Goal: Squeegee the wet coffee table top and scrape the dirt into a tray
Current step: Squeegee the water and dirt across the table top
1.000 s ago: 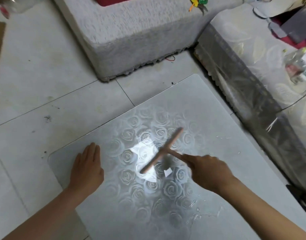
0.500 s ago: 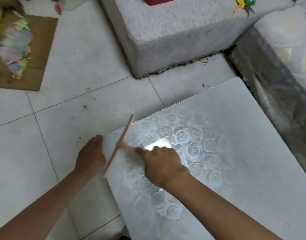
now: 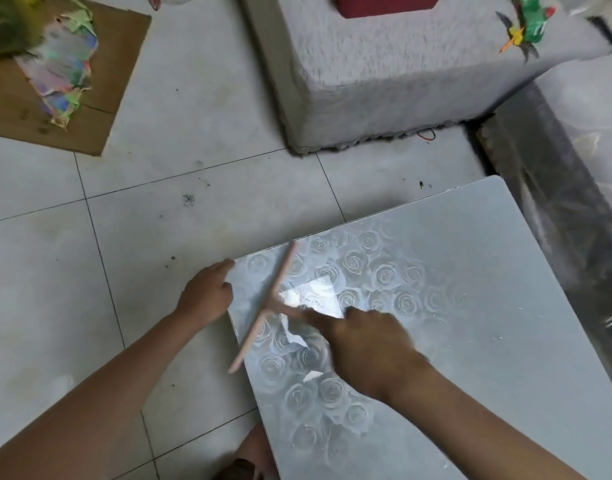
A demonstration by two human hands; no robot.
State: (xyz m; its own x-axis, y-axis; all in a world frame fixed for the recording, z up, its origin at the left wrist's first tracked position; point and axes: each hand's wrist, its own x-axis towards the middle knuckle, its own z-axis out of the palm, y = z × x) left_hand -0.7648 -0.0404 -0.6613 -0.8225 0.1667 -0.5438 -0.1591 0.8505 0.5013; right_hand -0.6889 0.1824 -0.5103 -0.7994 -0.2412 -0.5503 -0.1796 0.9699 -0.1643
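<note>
The right hand [image 3: 366, 344] gripped the handle of a pink T-shaped squeegee [image 3: 267, 299], fingers wrapped round it. The blade lay slantwise across the glass tabletop [image 3: 488, 271] close to its far-left corner. The blade's far end reached the far edge, and its near end stuck out past the left edge over the tiled floor [image 3: 176, 174]. The glass bore a rose pattern under the blade, with bright glare just right of the handle.

The left hand [image 3: 207, 296] lay against the left edge at that same corner, its fingertips touching the glass. Whether it gripped the edge or only rested there I could not tell.

Beyond the far edge, on the floor, stood a grey fabric-covered block [image 3: 384, 84]. Well to the left lay a sheet of cardboard [image 3: 117, 64] with crumpled coloured paper [image 3: 62, 71] on it.
</note>
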